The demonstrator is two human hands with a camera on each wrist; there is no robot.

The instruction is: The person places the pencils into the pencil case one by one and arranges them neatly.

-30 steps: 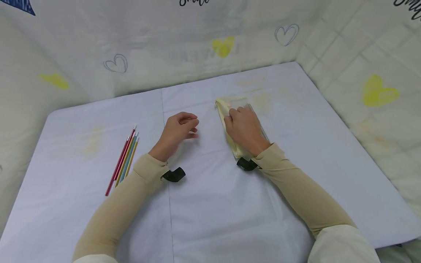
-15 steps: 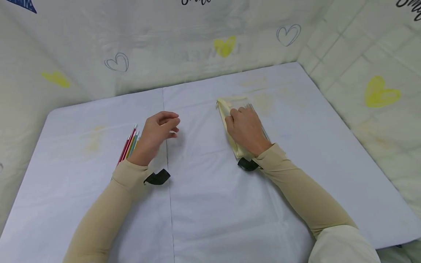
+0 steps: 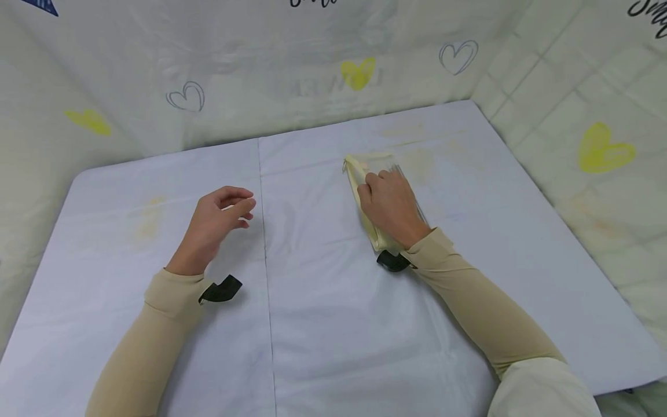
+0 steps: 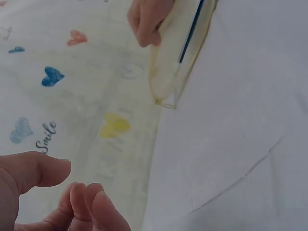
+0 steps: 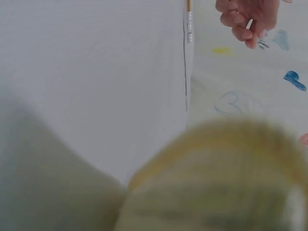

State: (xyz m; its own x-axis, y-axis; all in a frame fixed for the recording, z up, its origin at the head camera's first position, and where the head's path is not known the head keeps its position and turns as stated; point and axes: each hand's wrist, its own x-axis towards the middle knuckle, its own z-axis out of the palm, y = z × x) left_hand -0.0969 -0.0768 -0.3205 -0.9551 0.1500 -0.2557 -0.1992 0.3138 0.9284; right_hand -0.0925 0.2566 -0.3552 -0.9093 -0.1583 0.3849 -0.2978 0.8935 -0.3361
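In the head view a pale yellow zip pouch (image 3: 367,227) with see-through sides lies right of the table's middle. My right hand (image 3: 388,202) grips it, fingers curled at its opening edge. A dark blue pencil (image 4: 191,33) shows inside the pouch in the left wrist view. Up close, the pouch (image 5: 216,178) blurs across the right wrist view. My left hand (image 3: 213,223) hovers over the left part of the table, fingers loosely bent and holding nothing. The loose pencils are hidden by the left hand and sleeve; one pencil end (image 5: 189,21) shows in the right wrist view.
A white cloth with a crease line covers the table (image 3: 323,324). Behind it hangs a pale curtain (image 3: 271,69) printed with hearts and lettering. Each wrist carries a black camera mount (image 3: 221,289).
My left hand has moved left, away from the pouch, and now covers the spot where the pencils lay in view. The right hand has stayed on the pouch.
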